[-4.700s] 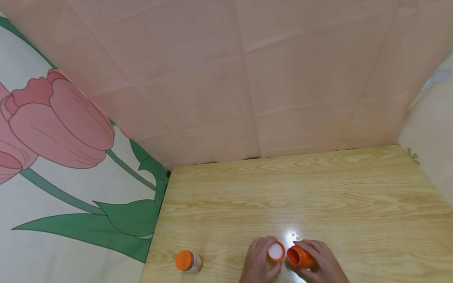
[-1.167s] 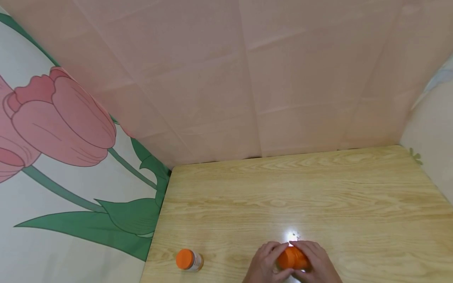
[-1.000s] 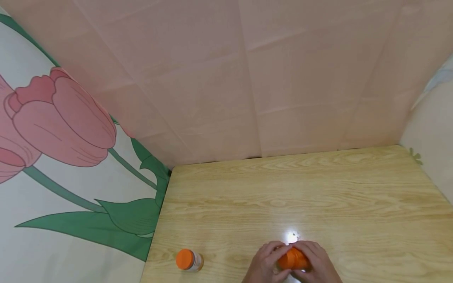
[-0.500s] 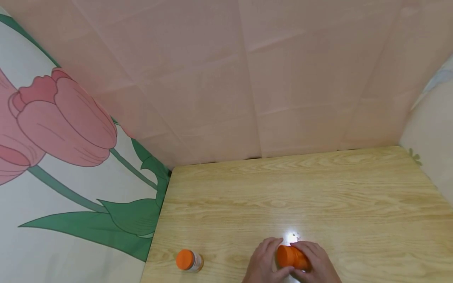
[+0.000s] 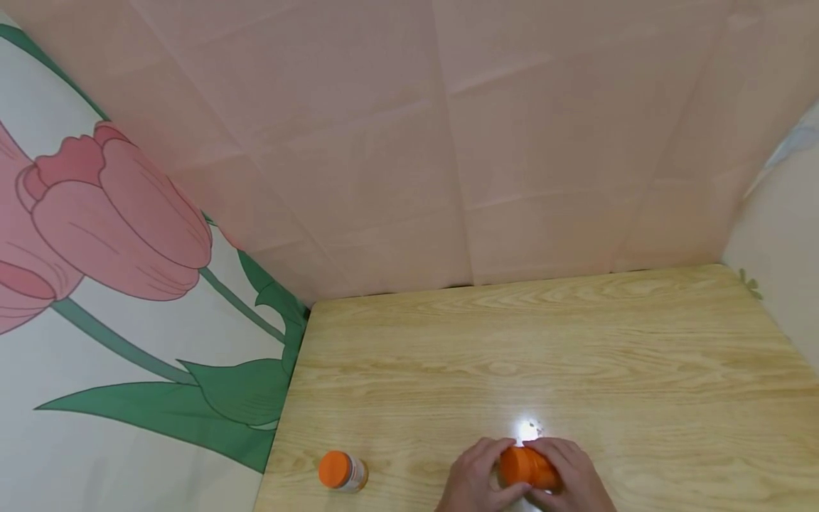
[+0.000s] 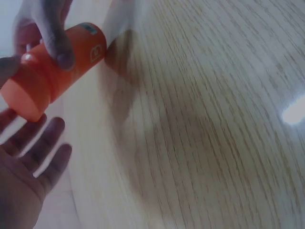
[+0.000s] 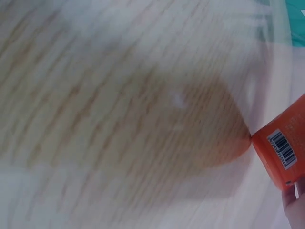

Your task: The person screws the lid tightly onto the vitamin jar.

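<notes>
An orange plastic bottle [image 5: 542, 471], its orange screw cap [image 5: 515, 466] seated on the neck, lies tilted between both hands low in the head view. My right hand [image 5: 571, 471] grips the bottle's body from the right. From the left, my left hand [image 5: 476, 475] has thumb and forefinger at the cap's sides; its other fingers are spread below in the left wrist view. There the cap [image 6: 26, 93] points toward my left palm, and the bottle's base edge meets the table. A barcode label [image 7: 282, 149] shows in the right wrist view, where most of my right hand is out of frame.
A second small jar [image 5: 343, 471] with an orange lid and a pale label stands to the left on the wood-grain table [image 5: 409, 370]. Pinkish cloth [image 5: 384, 142] hangs behind the table's far edge, and a tulip-printed cloth [image 5: 128, 334] hangs at the left.
Several seconds ago the cap was apart in my left hand, its white inside showing, beside the open bottle. Now it sits on the neck. My left fingers loosened half a second ago and closed in again.
</notes>
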A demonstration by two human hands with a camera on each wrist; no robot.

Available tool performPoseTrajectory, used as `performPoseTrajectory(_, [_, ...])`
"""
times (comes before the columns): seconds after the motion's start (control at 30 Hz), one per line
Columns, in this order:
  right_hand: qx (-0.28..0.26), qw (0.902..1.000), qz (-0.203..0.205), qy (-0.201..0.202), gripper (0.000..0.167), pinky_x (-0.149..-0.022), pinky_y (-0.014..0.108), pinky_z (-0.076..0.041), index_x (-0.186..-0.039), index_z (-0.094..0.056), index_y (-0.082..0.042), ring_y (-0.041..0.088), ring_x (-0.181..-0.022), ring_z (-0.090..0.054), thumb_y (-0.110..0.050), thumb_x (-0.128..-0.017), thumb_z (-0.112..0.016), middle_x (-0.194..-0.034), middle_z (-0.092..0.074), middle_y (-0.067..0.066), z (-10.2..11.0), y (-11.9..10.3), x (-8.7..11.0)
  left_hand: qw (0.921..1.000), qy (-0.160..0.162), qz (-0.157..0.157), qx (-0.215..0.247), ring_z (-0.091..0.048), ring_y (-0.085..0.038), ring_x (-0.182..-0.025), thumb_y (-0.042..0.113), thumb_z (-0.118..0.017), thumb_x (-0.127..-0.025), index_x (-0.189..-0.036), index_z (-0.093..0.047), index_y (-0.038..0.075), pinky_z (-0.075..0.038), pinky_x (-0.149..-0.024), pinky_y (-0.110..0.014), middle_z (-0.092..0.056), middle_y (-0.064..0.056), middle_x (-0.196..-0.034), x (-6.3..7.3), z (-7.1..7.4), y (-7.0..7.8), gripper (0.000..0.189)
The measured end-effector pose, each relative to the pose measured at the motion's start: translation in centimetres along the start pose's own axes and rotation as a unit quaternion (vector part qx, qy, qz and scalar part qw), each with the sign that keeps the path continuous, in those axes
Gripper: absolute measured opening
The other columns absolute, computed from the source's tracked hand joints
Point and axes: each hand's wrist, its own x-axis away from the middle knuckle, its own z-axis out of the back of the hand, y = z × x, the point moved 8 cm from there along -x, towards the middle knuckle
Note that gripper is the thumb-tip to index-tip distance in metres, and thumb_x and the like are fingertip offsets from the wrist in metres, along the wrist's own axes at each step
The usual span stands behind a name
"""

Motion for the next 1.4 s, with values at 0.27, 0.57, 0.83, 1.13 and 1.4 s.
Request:
performPoseTrajectory(0.27, [-0.033, 0.9993, -0.006, -0.019, 0.07, -0.095, 0.002, -0.03, -0.117, -0.07, -0.022, 0.004, -0.099, -0.056, -0.048, -0.056, -0.092, -0.109, -0.066, -0.013, 0.0, 0.6, -0.2, 0.9928, 0.034, -0.114, -0.014, -0.063, -0.007, -0.107, 0.029, -0.089, -0.072, -0.125, -0.063, 0.016, -0.045, -0.099, -0.012, -0.063, 0.001, -0.119, -0.2, 0.3, 1.3, 0.061])
performPoseTrajectory(0.57, [-0.027, 0.9993, -0.017, -0.021, 0.07, -0.092, 0.005, -0.032, -0.116, -0.069, -0.024, 0.003, -0.097, -0.056, -0.047, -0.054, -0.093, -0.107, -0.066, -0.013, -0.1, 0.9, 0.0, 0.9964, 0.029, -0.079, 0.006, -0.061, -0.006, -0.111, 0.038, -0.083, -0.079, -0.136, -0.055, 0.016, -0.047, -0.098, -0.014, -0.059, 0.003, -0.125, 0.0, -0.1, 0.9, 0.067])
performPoseTrajectory(0.83, [-0.06, 0.9956, 0.052, 0.049, 0.065, -0.105, 0.007, -0.024, -0.114, -0.069, -0.011, 0.003, -0.104, -0.05, -0.064, -0.077, -0.073, -0.104, -0.066, 0.0, 0.1, 0.3, 0.7, 0.9974, -0.029, 0.058, 0.032, -0.063, -0.002, -0.099, 0.057, -0.062, -0.091, -0.134, -0.057, 0.02, -0.051, -0.085, -0.019, -0.066, 0.008, -0.118, 0.0, -0.3, -0.5, 0.057])
performPoseTrajectory(1.13, [-0.059, 0.9964, 0.052, 0.032, 0.065, -0.106, 0.006, -0.023, -0.116, -0.069, -0.012, 0.004, -0.105, -0.05, -0.064, -0.076, -0.073, -0.107, -0.066, -0.001, -0.2, 0.1, 1.0, 0.9963, -0.053, 0.053, 0.042, -0.059, 0.008, -0.092, 0.053, -0.066, -0.09, -0.129, -0.062, 0.022, -0.043, -0.079, -0.006, -0.069, 0.011, -0.111, 0.2, -0.5, -0.4, 0.05])
performPoseTrajectory(1.4, [-0.072, 0.9961, 0.042, 0.028, 0.069, -0.1, 0.005, -0.026, -0.117, -0.069, -0.014, -0.001, -0.105, -0.051, -0.057, -0.066, -0.085, -0.108, -0.067, -0.003, -0.3, 0.6, 0.9, 0.9967, -0.061, -0.029, 0.045, -0.058, 0.005, -0.096, 0.039, -0.075, -0.087, -0.14, -0.054, 0.025, -0.041, -0.084, -0.003, -0.061, 0.007, -0.114, 0.1, -0.3, 0.5, 0.059])
